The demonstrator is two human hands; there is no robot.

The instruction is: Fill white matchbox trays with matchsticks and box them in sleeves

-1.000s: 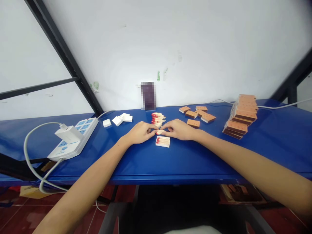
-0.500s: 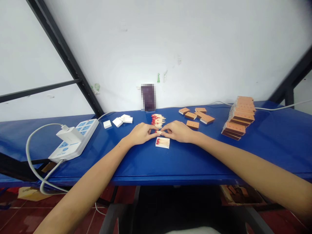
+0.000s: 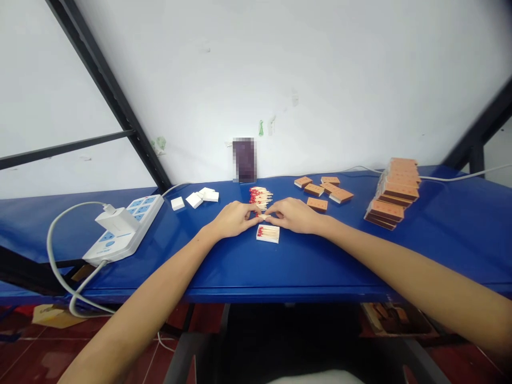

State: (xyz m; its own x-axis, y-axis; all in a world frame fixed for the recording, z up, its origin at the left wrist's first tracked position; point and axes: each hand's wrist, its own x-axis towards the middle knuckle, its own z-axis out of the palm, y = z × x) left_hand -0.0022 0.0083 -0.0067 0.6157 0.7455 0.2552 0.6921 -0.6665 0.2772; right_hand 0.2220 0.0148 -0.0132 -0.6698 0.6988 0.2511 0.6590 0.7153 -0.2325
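Note:
Between my two hands lie a few red-tipped matches [image 3: 263, 217], pinched at their ends. My left hand [image 3: 236, 219] is closed on the head end, and my right hand [image 3: 294, 215] is closed on the plain end. Just below them on the blue table sits a white matchbox tray [image 3: 268, 240], partly filled with matches whose red heads point left. Behind my fingers spreads a loose pile of matches [image 3: 262, 197], heads also to the left. How many matches my fingers hold is hard to make out.
White trays [image 3: 194, 200] lie to the left, near a power strip [image 3: 132, 234] with a plugged-in charger [image 3: 117, 221] and a looping cable. Brown matchboxes [image 3: 317, 205] are scattered at right, beside a leaning stack of matchboxes [image 3: 396, 192]. A pixelated dark object [image 3: 245, 160] stands against the wall.
Both hands stay almost in place, still pinching matches above the tray. The whole view has shifted very slightly.

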